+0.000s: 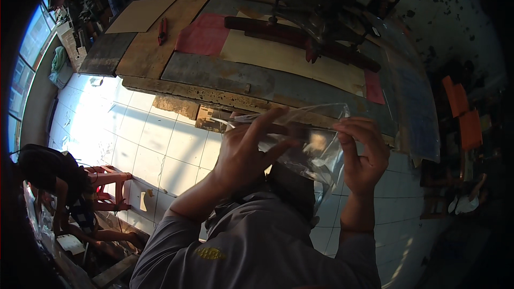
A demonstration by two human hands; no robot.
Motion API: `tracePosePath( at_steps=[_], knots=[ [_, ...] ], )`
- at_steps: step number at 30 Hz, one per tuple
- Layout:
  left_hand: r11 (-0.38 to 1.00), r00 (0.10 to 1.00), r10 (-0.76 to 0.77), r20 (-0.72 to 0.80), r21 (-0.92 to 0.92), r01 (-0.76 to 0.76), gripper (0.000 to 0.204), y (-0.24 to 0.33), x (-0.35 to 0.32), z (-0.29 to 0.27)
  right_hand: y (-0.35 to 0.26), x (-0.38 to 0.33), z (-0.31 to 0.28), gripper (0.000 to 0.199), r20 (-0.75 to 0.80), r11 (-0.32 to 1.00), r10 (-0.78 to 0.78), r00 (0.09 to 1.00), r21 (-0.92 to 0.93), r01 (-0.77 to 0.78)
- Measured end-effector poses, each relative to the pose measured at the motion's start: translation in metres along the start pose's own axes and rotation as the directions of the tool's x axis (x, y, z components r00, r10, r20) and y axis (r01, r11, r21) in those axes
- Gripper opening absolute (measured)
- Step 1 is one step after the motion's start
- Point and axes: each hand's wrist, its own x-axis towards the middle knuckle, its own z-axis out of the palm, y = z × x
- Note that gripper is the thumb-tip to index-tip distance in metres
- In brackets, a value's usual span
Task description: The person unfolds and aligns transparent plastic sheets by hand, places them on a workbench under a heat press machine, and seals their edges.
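Note:
A clear plastic sheet or bag [316, 155] hangs crumpled between my two hands, in front of the workbench's near edge. My right hand [363, 150] pinches its upper right corner between thumb and fingertips. On the other side, my left hand [243, 150] has its fingers stretched apart over the plastic's left part, touching or very near it. A thin white strip [222, 123] shows beside the left hand; whether it belongs to the plastic I cannot tell. Part of the plastic is hidden behind the left fingers.
The workbench [214, 69] carries a cream and red sheet [278, 53] under a dark bar [300, 40] of a machine. A red cutter [162, 32] and cardboard [142, 15] lie left. Another person [59, 192] is beside a red stool [110, 182]; orange chair [463, 112] at right.

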Motion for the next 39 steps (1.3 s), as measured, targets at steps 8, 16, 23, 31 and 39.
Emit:
tracePosePath(
  at_steps=[8, 16, 23, 31, 39],
  knots=[
    [0.913, 0.986, -0.141, -0.088, 0.373, 0.164, 0.040, -0.035, 0.002, -0.042, 0.021, -0.003, -0.039, 0.010, -0.166, 0.988, 0.109, 0.980, 0.126, -0.089],
    [0.853, 0.988, 0.142, -0.058, 0.514, -0.092, 0.029, -0.037, 0.033, -0.050, 0.052, -0.011, -0.046, 0.014, -0.234, 0.951, 0.265, 0.936, 0.225, -0.213],
    [0.996, 0.999, 0.024, 0.021, 0.090, -0.026, 0.014, -0.050, 0.059, -0.055, 0.086, -0.021, -0.032, 0.022, -0.245, 0.827, 0.523, 0.816, 0.378, -0.416],
    [0.936, 0.960, -0.259, 0.104, -0.219, 0.276, 0.050, -0.112, 0.073, -0.019, 0.154, -0.051, 0.008, 0.031, -0.074, 0.622, 0.693, 0.717, 0.563, -0.543],
    [0.936, 0.966, -0.228, 0.120, -0.247, 0.251, 0.044, -0.124, 0.061, -0.016, 0.146, -0.050, 0.011, 0.035, -0.099, 0.633, 0.737, 0.668, 0.446, -0.633]
  ],
)
